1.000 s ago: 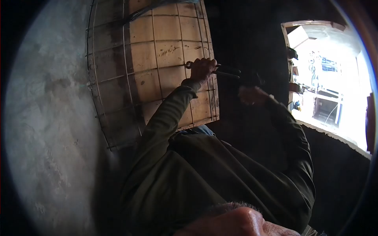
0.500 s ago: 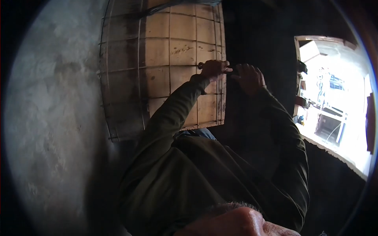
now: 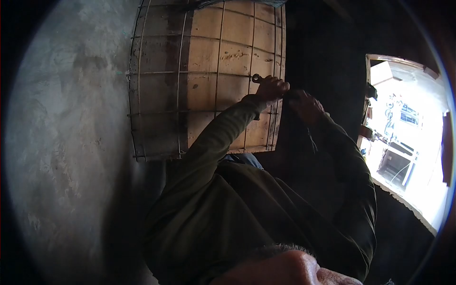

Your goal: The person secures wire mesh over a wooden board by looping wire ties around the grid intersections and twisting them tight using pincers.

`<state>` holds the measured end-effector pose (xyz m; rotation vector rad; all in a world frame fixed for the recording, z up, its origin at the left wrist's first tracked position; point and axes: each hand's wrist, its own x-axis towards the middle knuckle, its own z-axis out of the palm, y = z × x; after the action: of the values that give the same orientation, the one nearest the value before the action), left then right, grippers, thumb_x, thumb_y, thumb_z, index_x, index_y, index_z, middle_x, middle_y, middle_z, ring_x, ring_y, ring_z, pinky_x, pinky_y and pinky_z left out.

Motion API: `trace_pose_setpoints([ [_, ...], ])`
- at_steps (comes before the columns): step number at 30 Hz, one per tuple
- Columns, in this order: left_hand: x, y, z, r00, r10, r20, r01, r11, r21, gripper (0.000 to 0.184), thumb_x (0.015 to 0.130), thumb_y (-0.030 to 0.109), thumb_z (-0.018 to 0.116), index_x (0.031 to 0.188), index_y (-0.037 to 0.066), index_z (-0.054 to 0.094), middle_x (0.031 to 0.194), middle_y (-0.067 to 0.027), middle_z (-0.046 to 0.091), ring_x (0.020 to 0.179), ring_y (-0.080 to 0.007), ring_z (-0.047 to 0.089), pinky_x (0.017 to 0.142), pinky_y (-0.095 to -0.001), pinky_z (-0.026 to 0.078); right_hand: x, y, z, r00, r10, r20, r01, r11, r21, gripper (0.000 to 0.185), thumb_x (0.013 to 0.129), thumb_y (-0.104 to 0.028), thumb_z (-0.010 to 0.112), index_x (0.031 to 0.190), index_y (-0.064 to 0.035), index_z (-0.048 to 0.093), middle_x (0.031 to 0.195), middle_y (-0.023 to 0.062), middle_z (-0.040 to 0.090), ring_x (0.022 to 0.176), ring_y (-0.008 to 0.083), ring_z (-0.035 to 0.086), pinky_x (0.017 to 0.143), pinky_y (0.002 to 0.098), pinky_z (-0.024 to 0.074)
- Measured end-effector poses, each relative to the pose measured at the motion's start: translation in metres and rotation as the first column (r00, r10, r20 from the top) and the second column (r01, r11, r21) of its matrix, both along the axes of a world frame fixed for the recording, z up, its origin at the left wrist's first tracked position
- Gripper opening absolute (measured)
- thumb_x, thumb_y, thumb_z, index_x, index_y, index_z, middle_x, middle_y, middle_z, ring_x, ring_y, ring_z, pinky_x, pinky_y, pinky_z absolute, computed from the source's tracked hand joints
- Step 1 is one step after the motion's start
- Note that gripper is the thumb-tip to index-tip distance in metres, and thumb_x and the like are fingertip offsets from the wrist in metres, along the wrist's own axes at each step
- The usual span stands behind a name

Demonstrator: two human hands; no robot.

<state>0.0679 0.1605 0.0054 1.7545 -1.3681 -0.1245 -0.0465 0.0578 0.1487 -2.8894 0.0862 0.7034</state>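
My left hand is closed around a dark metal hand tool whose rounded, ring-like head pokes out toward the left. The tool's head lies over a steel bar mesh that covers a wooden panel. Just to the right, past the panel's edge, my right hand is curled in the shade close to my left. What its fingers hold is too dark to make out. Thin strands like wire hang below my right hand.
A rough grey concrete surface fills the left side. Dark bundled strands lie across the panel's top end. At right, a bright opening with a wooden frame shows shelving and equipment beyond. Deep shadow lies between the panel and the opening.
The view has shifted, so the panel and both hands appear further right. My right hand's fingers are more curled, and the tool's head shows more clearly beyond my left hand.
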Motion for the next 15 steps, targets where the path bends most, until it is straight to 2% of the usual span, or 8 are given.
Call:
trace_pose_setpoints([
  [2, -0.003, -0.008, -0.01, 0.998, 0.052, 0.042, -0.048, 0.994, -0.096, 0.016, 0.078, 0.026, 0.064, 0.08, 0.011, 0.056, 0.063, -0.0064, 0.058, 0.066, -0.0227, 0.062, 0.063, -0.0379, 0.047, 0.01, 0.031, 0.017, 0.954, -0.208, 0.215, 0.235, 0.966, -0.108, 0.029, 0.088, -0.028, 0.054, 0.112, -0.011, 0.051, 0.102, 0.0099, 0.058, 0.092, 0.0307, 0.059, 0.074, 0.0432, 0.0484],
  [3, 0.0, -0.012, -0.006, 0.998, 0.049, 0.042, -0.045, 0.994, -0.101, 0.016, 0.078, 0.026, 0.064, 0.08, 0.011, 0.056, 0.063, -0.0064, 0.058, 0.066, -0.0227, 0.062, 0.063, -0.0379, 0.047, 0.011, 0.028, 0.016, 0.953, -0.211, 0.216, 0.239, 0.965, -0.113, 0.029, 0.088, -0.028, 0.054, 0.112, -0.011, 0.051, 0.102, 0.0099, 0.058, 0.092, 0.0307, 0.059, 0.074, 0.0432, 0.0484],
  [6, 0.002, -0.01, -0.002, 0.999, 0.024, -0.03, -0.022, 0.998, 0.056, 0.016, 0.079, 0.026, 0.062, 0.082, 0.012, 0.057, 0.065, -0.0062, 0.058, 0.068, -0.0217, 0.063, 0.064, -0.0368, 0.047, 0.01, 0.022, 0.005, 0.953, -0.174, 0.247, 0.231, 0.946, -0.228, 0.032, 0.088, -0.03, 0.055, 0.113, -0.0111, 0.051, 0.106, 0.01, 0.057, 0.097, 0.0311, 0.057, 0.077, 0.0441, 0.048],
  [9, 0.001, -0.007, -0.005, 0.998, -0.044, -0.043, 0.046, 0.998, 0.039, 0.013, 0.079, 0.024, 0.062, 0.082, 0.013, 0.057, 0.071, -0.0049, 0.06, 0.073, -0.0213, 0.063, 0.067, -0.0379, 0.047, 0.002, 0.016, -0.005, 0.956, -0.136, 0.261, 0.19, 0.963, -0.193, 0.031, 0.088, -0.026, 0.054, 0.114, -0.0091, 0.052, 0.1, 0.0096, 0.057, 0.09, 0.0311, 0.06, 0.07, 0.0418, 0.0492],
  [11, 0.001, -0.001, -0.008, 0.995, -0.035, 0.09, 0.034, 0.999, 0.007, 0.022, 0.08, 0.032, 0.061, 0.08, 0.011, 0.056, 0.081, -0.0045, 0.061, 0.081, -0.022, 0.061, 0.074, -0.0372, 0.045, -0.003, 0.017, -0.012, 0.941, -0.23, 0.246, 0.255, 0.964, -0.075, 0.029, 0.089, -0.026, 0.054, 0.113, -0.009, 0.052, 0.096, 0.0093, 0.06, 0.085, 0.0327, 0.061, 0.067, 0.043, 0.0496],
  [12, -0.001, 0.001, -0.009, 0.995, -0.036, 0.089, 0.035, 0.999, 0.012, 0.022, 0.08, 0.032, 0.061, 0.08, 0.011, 0.056, 0.081, -0.0045, 0.061, 0.081, -0.022, 0.061, 0.074, -0.0372, 0.045, -0.008, 0.016, -0.019, 0.942, -0.232, 0.244, 0.256, 0.964, -0.07, 0.029, 0.089, -0.026, 0.054, 0.113, -0.009, 0.052, 0.096, 0.0093, 0.06, 0.085, 0.0327, 0.061, 0.067, 0.043, 0.0496],
  [14, -0.004, 0.006, -0.01, 0.99, 0.053, 0.131, -0.038, 0.993, -0.115, 0.017, 0.079, 0.028, 0.061, 0.082, 0.012, 0.057, 0.083, -0.0047, 0.059, 0.085, -0.0213, 0.059, 0.08, -0.038, 0.042, -0.018, 0.007, -0.035, 0.982, -0.1, 0.161, 0.106, 0.994, -0.032, 0.025, 0.089, -0.024, 0.053, 0.106, -0.0065, 0.054, 0.088, 0.0113, 0.062, 0.078, 0.032, 0.063, 0.063, 0.0419, 0.0497],
  [15, -0.007, 0.012, -0.007, 0.99, 0.053, 0.129, -0.039, 0.993, -0.108, 0.017, 0.079, 0.028, 0.061, 0.082, 0.012, 0.057, 0.083, -0.0047, 0.059, 0.085, -0.0213, 0.059, 0.08, -0.038, 0.042, -0.025, 0.001, -0.044, 0.982, -0.101, 0.158, 0.106, 0.994, -0.025, 0.025, 0.089, -0.024, 0.053, 0.106, -0.0065, 0.054, 0.088, 0.0113, 0.062, 0.078, 0.032, 0.063, 0.063, 0.0419, 0.0497],
])
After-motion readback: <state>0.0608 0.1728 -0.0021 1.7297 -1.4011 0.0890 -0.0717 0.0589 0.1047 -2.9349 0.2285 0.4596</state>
